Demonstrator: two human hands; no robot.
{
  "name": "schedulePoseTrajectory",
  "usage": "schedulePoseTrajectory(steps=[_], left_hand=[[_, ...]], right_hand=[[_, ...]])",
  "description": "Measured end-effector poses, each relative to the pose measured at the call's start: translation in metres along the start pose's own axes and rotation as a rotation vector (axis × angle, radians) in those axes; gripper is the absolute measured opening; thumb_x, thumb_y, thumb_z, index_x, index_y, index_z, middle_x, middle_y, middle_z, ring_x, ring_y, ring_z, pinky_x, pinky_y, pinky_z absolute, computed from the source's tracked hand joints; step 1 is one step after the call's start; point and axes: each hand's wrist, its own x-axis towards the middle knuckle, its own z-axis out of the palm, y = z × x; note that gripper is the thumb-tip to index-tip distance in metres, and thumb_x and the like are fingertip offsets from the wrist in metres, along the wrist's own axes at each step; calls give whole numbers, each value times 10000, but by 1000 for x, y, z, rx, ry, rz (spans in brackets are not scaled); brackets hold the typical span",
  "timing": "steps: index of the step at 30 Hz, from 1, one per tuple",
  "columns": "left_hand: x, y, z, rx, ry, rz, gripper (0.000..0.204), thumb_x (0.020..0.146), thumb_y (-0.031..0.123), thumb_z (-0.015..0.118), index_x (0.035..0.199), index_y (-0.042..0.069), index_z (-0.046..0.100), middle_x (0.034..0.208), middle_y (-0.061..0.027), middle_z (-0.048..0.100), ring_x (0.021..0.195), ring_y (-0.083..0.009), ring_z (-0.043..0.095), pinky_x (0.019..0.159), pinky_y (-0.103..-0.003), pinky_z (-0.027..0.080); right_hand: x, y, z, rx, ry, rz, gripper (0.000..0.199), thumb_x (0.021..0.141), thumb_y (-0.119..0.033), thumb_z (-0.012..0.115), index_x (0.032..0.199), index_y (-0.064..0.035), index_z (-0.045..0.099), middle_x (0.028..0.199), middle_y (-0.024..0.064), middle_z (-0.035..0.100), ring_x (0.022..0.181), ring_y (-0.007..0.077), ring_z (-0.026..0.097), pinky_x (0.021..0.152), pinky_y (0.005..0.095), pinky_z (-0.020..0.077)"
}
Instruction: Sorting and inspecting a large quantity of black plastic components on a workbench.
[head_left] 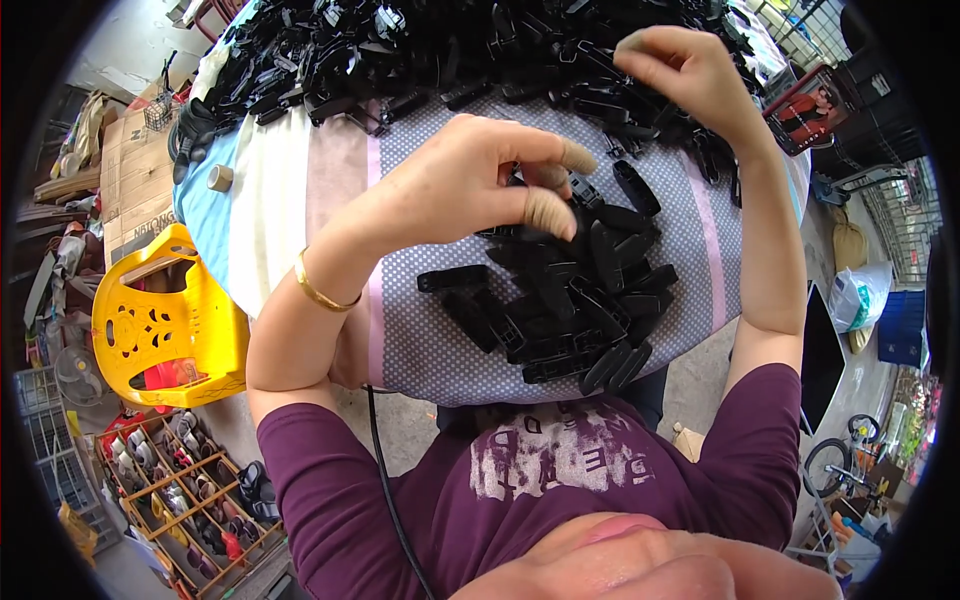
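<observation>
My left hand (500,185) hovers over the upper left of a small heap of black elongated plastic pieces (560,290). Its thumb and fingers are curled but apart, with tan tape around several fingertips. Nothing shows clearly in its grasp. Farther off, my right hand (680,70) is at the front of a large pile of similar black pieces (420,50). Thumb and fingers there come together in a pinch; whatever lies between them, I cannot make out. The pieces look like clips or buckles, but their exact kind is unclear.
Patterned cloth (410,350) covers the round table. A tape roll (220,178) sits at its left side. Beside the table stands a yellow plastic chair (170,320), with a shoe rack (190,500) below. A black cable (378,470) hangs in front of me.
</observation>
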Motion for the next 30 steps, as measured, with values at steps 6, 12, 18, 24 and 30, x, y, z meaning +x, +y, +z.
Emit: schedulePoseTrajectory(steps=[6, 12, 18, 24, 30], left_hand=[[17, -52, -23, 348, 483, -79, 227, 739, 215, 717, 870, 31, 687, 782, -70, 655, 695, -169, 602, 648, -273, 474], [35, -74, 0, 952, 411, 0, 265, 667, 213, 727, 897, 102, 657, 836, -55, 597, 873, -237, 538, 745, -323, 487], [28, -76, -3, 909, 397, -16, 194, 736, 129, 678, 908, 54, 628, 820, -71, 619, 787, -212, 557, 733, -318, 475], [27, -53, -15, -315, 430, -423, 177, 864, 144, 558, 1002, 44, 605, 811, -48, 653, 691, -108, 616, 575, -221, 461], [18, -30, -7, -696, 418, -271, 280, 950, 163, 416, 1180, 65, 540, 875, -65, 629, 769, -112, 604, 657, -187, 445]], right_hand=[[-8, -24, 37, -724, -115, -84, 251, 725, -260, 694, 868, -62, 635, 807, 65, 624, 800, 219, 609, 687, 320, 492], [-9, -31, 53, -924, -120, -144, 69, 694, -132, 648, 722, -73, 625, 734, 47, 613, 772, 213, 598, 666, 317, 508], [-3, -27, 37, -494, -42, -77, 248, 731, -113, 663, 962, -30, 628, 861, 67, 626, 752, 235, 612, 664, 302, 503], [5, -27, 47, -257, 180, -540, 273, 780, -87, 657, 1040, -18, 617, 984, 91, 631, 808, 199, 623, 690, 273, 507], [-5, -32, 62, 49, 111, -252, 291, 801, -85, 659, 1075, -2, 605, 1025, 113, 630, 822, 154, 626, 744, 253, 502]])
